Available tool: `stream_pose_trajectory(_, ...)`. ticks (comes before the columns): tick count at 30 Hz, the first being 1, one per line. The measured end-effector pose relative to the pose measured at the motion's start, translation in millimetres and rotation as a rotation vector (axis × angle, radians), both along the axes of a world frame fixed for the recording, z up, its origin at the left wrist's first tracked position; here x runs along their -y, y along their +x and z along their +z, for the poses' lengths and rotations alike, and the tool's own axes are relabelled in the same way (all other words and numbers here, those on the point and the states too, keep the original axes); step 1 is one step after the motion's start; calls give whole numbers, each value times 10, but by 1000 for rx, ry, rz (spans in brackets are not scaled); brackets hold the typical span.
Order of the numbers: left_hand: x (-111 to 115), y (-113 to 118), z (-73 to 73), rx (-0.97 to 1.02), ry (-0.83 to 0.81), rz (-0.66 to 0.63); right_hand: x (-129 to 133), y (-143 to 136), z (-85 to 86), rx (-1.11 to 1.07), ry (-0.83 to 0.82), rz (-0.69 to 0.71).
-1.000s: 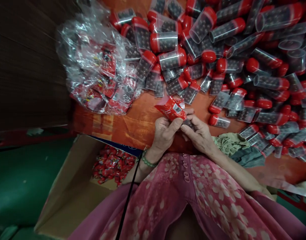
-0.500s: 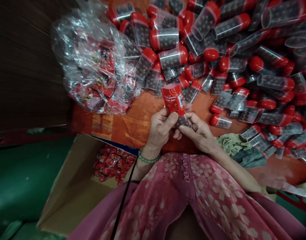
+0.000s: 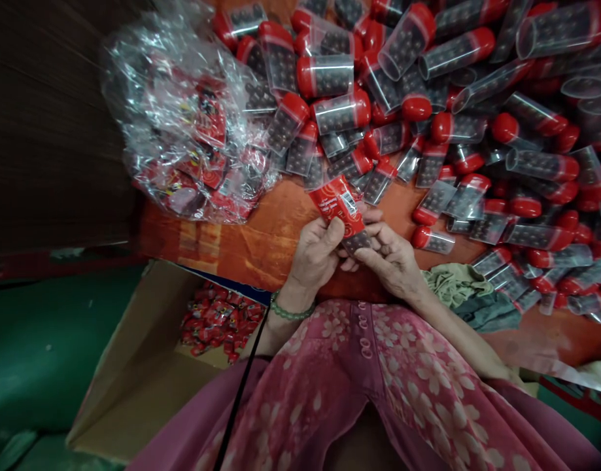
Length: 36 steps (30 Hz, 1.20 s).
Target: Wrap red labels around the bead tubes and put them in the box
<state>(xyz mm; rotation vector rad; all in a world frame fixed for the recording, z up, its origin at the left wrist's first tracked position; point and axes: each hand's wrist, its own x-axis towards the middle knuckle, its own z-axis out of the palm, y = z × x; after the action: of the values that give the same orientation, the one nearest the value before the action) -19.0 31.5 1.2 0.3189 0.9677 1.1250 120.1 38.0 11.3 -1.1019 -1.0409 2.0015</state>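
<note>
Between my two hands is a red printed sleeve (image 3: 335,199) with a barcode, sitting around the upper part of a clear container of dark balls (image 3: 358,242). My left hand (image 3: 317,252) pinches the sleeve from the left, its thumb on the printed front. At the container's lower end my right hand (image 3: 391,258) grips with thumb and fingers. Some fingertips are hidden behind the container. Just beyond my hands lie many clear containers with red caps (image 3: 339,110), full of dark balls.
A clear plastic bag (image 3: 192,124) of red printed sleeves lies at the left of the orange table (image 3: 222,245). Below it stands a cardboard box (image 3: 128,366) with red wrapped pieces (image 3: 222,317). Crumpled cloths (image 3: 460,288) lie right of my right hand.
The sleeve has tilted further to the left and sits a little lower between my hands. Both hands keep their hold, with a slight shift of the fingers.
</note>
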Motion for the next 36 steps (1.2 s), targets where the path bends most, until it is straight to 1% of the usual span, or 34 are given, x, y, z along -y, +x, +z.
stream_pose_trajectory(4,65,83,3,39,84,-33,4,-24,1,28,7,-42)
stream_pose_trajectory(8,158,161,-28,5,87,-60,-4,-26,-30,61,-11,-91)
stream_pose_trajectory(12,224,182,-90,-2,86,-100,-4,-10,-92,78,-54,-113)
stream_pose_trajectory(16,296,166,-132,-19,116,-96,23,2,-126,79,-54,-94)
stream_pose_trajectory(21,399,137,-116,-122,142,-75,64,-10,-136,78,-15,-73)
stream_pose_trajectory(24,457,124,-111,-147,171,-80,83,-33,-152,56,-9,-51)
stream_pose_trajectory(27,516,103,-60,-155,183,-80,116,-48,-147,49,-14,-8)
stream_pose_trajectory(29,573,56,29,-175,153,-59,154,-25,-111,62,14,73)
stream_pose_trajectory(31,671,-53,141,-236,120,-2,197,46,-49,110,91,189)
stream_pose_trajectory(32,746,-140,187,-287,107,49,215,99,-15,161,163,235)
stream_pose_trajectory(33,843,-251,216,-354,102,131,227,160,17,233,264,260)
stream_pose_trajectory(34,965,-386,222,-427,99,241,232,226,41,324,393,263)
stream_pose_trajectory(36,1292,-714,165,-629,61,445,216,354,53,539,696,231)
